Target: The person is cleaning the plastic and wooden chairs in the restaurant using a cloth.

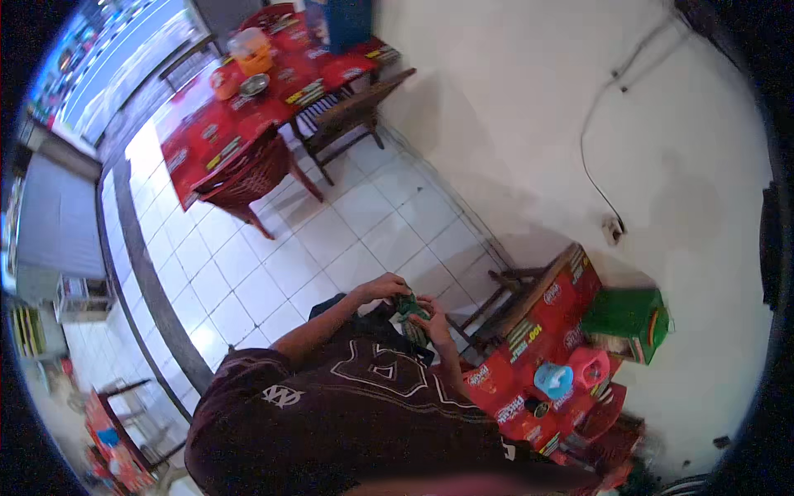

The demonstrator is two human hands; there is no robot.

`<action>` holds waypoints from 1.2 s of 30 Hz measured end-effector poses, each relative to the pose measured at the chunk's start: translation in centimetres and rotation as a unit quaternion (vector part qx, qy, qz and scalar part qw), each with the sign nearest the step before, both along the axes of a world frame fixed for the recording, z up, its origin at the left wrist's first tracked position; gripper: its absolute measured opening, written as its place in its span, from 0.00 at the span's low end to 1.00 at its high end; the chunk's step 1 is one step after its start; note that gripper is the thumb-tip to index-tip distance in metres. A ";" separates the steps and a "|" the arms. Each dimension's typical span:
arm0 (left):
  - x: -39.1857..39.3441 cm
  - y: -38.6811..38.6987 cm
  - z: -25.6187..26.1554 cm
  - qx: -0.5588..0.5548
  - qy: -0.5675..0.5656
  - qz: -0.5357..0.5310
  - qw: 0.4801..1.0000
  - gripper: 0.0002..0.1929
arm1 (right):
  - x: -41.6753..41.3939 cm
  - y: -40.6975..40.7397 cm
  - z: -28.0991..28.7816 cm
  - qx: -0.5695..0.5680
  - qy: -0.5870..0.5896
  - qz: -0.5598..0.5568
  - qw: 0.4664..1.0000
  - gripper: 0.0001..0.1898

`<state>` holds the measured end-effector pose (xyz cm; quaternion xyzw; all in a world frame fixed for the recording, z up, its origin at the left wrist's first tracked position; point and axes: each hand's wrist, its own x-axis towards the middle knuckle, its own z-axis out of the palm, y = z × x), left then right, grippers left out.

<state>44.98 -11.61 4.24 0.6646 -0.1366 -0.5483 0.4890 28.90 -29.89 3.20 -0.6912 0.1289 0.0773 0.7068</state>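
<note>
In front of my dark shirt, both hands are on a crumpled green item (407, 308), perhaps cloth or a soft packet; its kind is not plain. My left hand (386, 287) pinches its upper end with bent fingers. On the other side, my right hand (435, 320) holds it between thumb and fingers. Part of the item hangs below the fingers, with a paler, striped-looking area. Dark material lies just beneath the hands, and small details there are blurred.
Close on the right is a red-covered table (517, 384) with a green box (623, 322), a blue container (553, 379) and a pink container (588, 367). A wooden bench (527, 297) stands beside it. Further off are a red chair (254, 177), a wooden chair (347, 118) and another red-covered table (205, 133).
</note>
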 end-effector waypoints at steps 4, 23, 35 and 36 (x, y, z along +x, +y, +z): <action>-2.0 7.1 0.3 -0.012 0.059 0.217 0.974 0.19 | 5.1 2.7 5.8 -0.234 -0.123 0.176 0.948 0.38; -11.3 44.0 4.9 -0.278 -0.013 0.500 0.820 0.32 | 10.7 40.3 6.7 0.074 0.000 0.209 0.975 0.16; -3.8 56.1 1.1 -0.188 -0.019 0.707 0.681 0.10 | 20.6 54.2 3.6 -0.132 -0.014 0.352 0.927 0.16; -3.3 58.5 1.4 -0.171 -0.010 0.722 0.671 0.12 | 22.2 56.2 3.0 -0.124 -0.009 0.359 0.925 0.16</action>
